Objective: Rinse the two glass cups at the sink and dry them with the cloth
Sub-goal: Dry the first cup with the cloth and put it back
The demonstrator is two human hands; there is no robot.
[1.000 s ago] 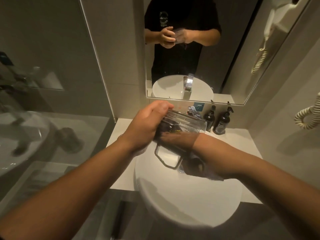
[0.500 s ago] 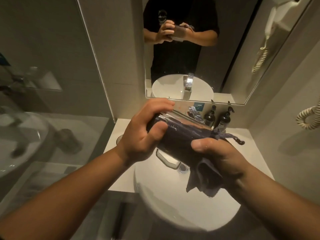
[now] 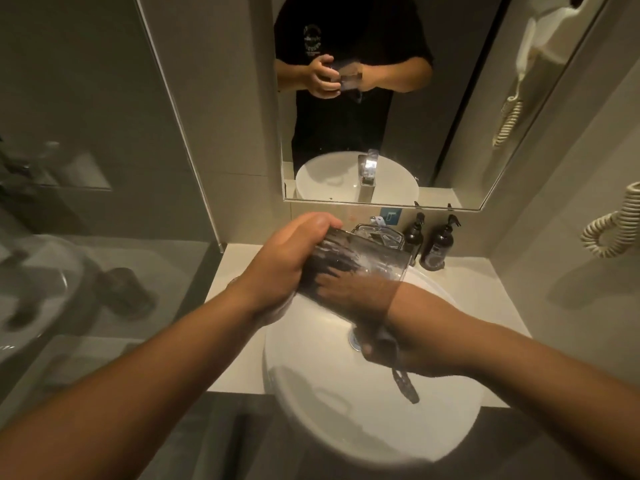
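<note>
Above the sink (image 3: 346,427), a wet glass cup (image 3: 360,261) is gripped by the left hand (image 3: 280,271) while the right hand (image 3: 349,289), closed on the cloth (image 3: 403,382), is pushed inside; a slip could drop it.

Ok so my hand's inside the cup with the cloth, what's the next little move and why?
Probably twist the glass cup with the left hand while the right hand keeps the cloth pressed inside. The cup lies tilted over the sink, gripped at its base, with the right fingers seen through the glass, so turning should wipe the whole inner wall.
</note>
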